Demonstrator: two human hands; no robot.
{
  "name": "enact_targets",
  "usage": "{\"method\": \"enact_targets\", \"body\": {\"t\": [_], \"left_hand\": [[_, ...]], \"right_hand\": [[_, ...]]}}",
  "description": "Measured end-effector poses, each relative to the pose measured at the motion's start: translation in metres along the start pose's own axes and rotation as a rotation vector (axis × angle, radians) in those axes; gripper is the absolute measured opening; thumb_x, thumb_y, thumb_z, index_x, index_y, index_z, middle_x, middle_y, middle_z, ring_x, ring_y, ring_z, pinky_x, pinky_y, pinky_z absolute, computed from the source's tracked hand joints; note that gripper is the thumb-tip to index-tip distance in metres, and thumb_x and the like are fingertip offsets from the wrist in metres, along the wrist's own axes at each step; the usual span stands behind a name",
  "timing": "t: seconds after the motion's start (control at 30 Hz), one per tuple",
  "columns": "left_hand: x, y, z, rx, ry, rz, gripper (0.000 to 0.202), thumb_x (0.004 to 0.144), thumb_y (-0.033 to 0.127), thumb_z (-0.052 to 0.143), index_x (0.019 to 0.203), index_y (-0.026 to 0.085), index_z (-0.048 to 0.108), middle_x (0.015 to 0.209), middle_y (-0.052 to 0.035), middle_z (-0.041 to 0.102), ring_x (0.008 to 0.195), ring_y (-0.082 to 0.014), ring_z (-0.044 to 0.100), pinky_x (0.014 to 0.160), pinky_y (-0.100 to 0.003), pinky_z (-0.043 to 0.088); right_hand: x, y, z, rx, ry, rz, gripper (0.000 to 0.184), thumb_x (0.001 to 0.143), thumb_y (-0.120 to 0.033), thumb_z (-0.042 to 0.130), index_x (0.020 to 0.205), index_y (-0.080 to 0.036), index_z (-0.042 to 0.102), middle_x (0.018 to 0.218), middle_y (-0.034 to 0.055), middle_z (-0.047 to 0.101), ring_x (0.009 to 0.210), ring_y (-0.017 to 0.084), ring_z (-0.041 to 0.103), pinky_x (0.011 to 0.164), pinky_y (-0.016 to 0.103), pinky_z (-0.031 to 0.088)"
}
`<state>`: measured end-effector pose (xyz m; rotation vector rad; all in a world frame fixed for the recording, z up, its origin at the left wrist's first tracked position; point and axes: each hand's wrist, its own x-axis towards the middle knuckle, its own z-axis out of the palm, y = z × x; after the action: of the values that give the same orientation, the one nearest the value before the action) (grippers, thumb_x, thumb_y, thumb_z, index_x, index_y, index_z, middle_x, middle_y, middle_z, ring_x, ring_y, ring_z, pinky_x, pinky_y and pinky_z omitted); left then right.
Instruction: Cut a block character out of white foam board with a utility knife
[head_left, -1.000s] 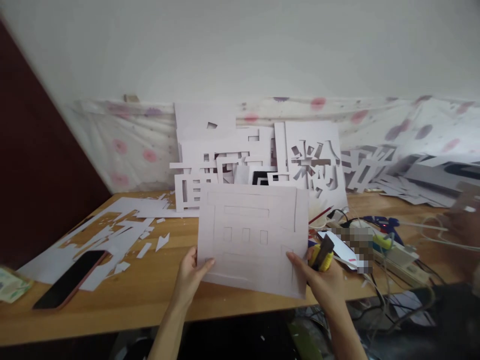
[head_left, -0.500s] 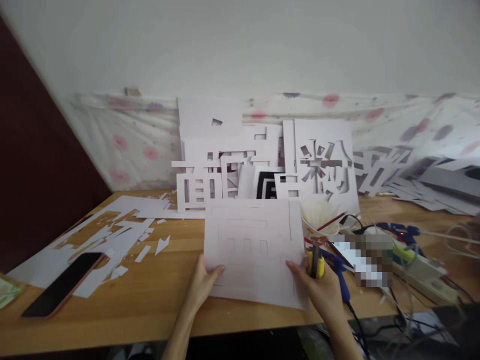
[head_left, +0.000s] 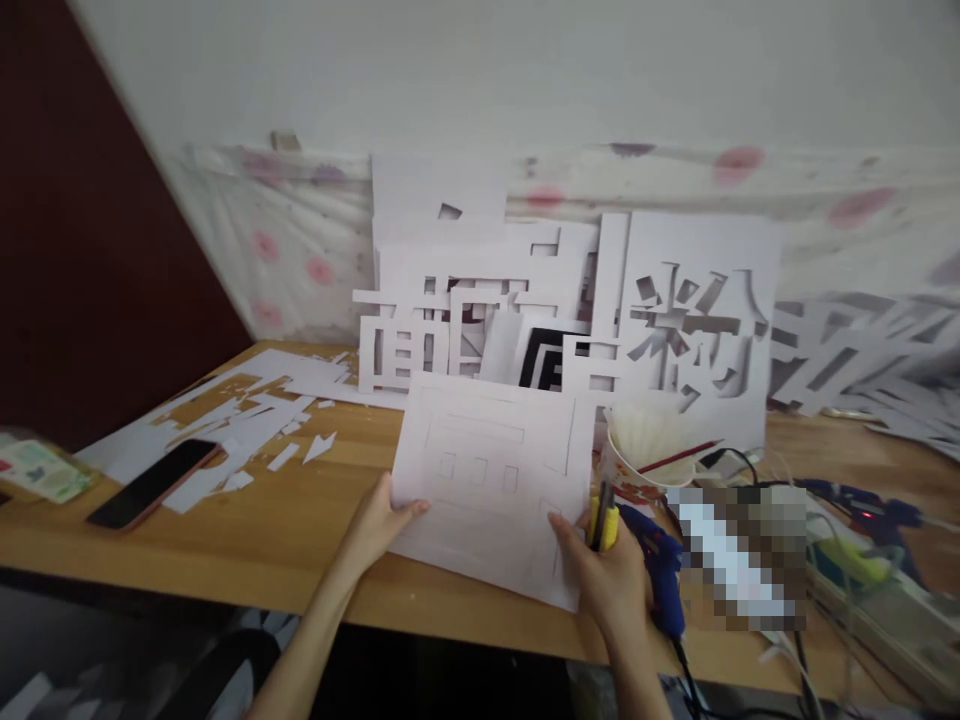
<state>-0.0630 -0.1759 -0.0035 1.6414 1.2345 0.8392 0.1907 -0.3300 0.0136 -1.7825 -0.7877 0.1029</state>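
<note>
A white sheet (head_left: 480,530) with thin pencil outlines of bars and small rectangles is held up over the front of the table, slightly tilted. My left hand (head_left: 390,525) grips its lower left edge, thumb on the face and fingers hidden behind. On the right edge, my right hand (head_left: 600,570) pinches the sheet with the thumb in front. That same hand also keeps a yellow and black utility knife (head_left: 604,520) upright between the fingers and palm. Behind the sheet lean white cut-out characters (head_left: 397,355) and a board with a character cut through it (head_left: 727,390).
A phone (head_left: 154,485) lies on the wooden table (head_left: 300,540) at left, beside paper scraps (head_left: 283,457). To the right stand a paper cup (head_left: 626,465) of white sticks and a pencil, a blue glue gun (head_left: 664,570) and a power strip (head_left: 885,625) with tangled cables.
My view has turned, tilting the scene. Both hands and the sheet have shifted left in view, and the sheet leans more clockwise. The grip on the sheet and the knife is unchanged.
</note>
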Motion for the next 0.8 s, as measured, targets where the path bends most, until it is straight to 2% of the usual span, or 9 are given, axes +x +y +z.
{"method": "enact_targets", "body": {"t": [0.13,0.3,0.37,0.47,0.57,0.67,0.8], "left_hand": [[0.003,-0.001,-0.001,0.008,0.042,-0.047,0.05,0.064,0.048,0.078,0.101,0.02,0.06,0.11,-0.0123,0.073,0.109,-0.0327,0.068,0.095,-0.045,0.053],[0.01,0.002,0.003,0.057,0.137,-0.082,0.045,0.066,0.039,0.076,0.101,0.019,0.058,0.104,-0.0092,0.073,0.101,-0.0278,0.069,0.091,-0.041,0.053],[0.014,0.004,0.001,0.083,0.138,-0.091,0.041,0.067,0.039,0.075,0.099,0.019,0.057,0.101,-0.008,0.073,0.099,-0.0272,0.069,0.09,-0.041,0.053],[0.017,0.01,-0.008,0.031,0.038,-0.077,0.042,0.067,0.041,0.075,0.099,0.019,0.058,0.102,-0.0084,0.074,0.1,-0.0273,0.069,0.091,-0.042,0.053],[0.018,0.016,-0.025,-0.095,-0.07,-0.073,0.049,0.066,0.041,0.078,0.105,0.02,0.059,0.108,-0.0105,0.076,0.102,-0.0276,0.071,0.093,-0.043,0.054],[0.023,0.015,-0.041,-0.209,-0.148,-0.075,0.055,0.064,0.039,0.08,0.11,0.019,0.059,0.113,-0.0126,0.076,0.104,-0.0281,0.072,0.094,-0.043,0.055],[0.033,0.006,-0.055,-0.309,-0.19,-0.098,0.064,0.059,0.039,0.085,0.113,0.017,0.059,0.112,-0.014,0.076,0.102,-0.029,0.073,0.093,-0.044,0.057]], "right_hand": [[0.0,0.003,0.009,0.025,-0.062,0.102,0.043,0.066,-0.061,0.071,0.067,-0.026,0.048,0.059,-0.0026,0.052,0.058,0.018,0.049,0.056,0.031,0.043],[0.0,-0.002,0.016,0.036,-0.108,0.133,0.043,0.07,-0.061,0.072,0.069,-0.026,0.047,0.059,-0.0037,0.05,0.056,0.017,0.047,0.056,0.031,0.042],[0.004,-0.005,0.018,0.041,-0.091,0.127,0.044,0.07,-0.063,0.072,0.07,-0.026,0.048,0.059,-0.0039,0.05,0.056,0.017,0.047,0.056,0.03,0.041],[0.012,-0.006,0.024,0.064,-0.036,0.126,0.049,0.064,-0.067,0.074,0.068,-0.025,0.049,0.06,-0.0034,0.052,0.057,0.017,0.047,0.055,0.03,0.041],[0.012,-0.004,0.031,0.1,-0.03,0.195,0.052,0.057,-0.067,0.078,0.067,-0.024,0.05,0.057,-0.0043,0.049,0.055,0.015,0.045,0.053,0.029,0.039],[0.0,-0.004,0.039,0.133,-0.069,0.249,0.053,0.057,-0.066,0.08,0.064,-0.023,0.05,0.056,-0.004,0.049,0.054,0.015,0.045,0.051,0.029,0.038],[-0.018,-0.012,0.048,0.098,-0.072,0.218,0.051,0.061,-0.064,0.08,0.062,-0.023,0.049,0.055,-0.0041,0.048,0.052,0.013,0.043,0.05,0.028,0.037]]}}
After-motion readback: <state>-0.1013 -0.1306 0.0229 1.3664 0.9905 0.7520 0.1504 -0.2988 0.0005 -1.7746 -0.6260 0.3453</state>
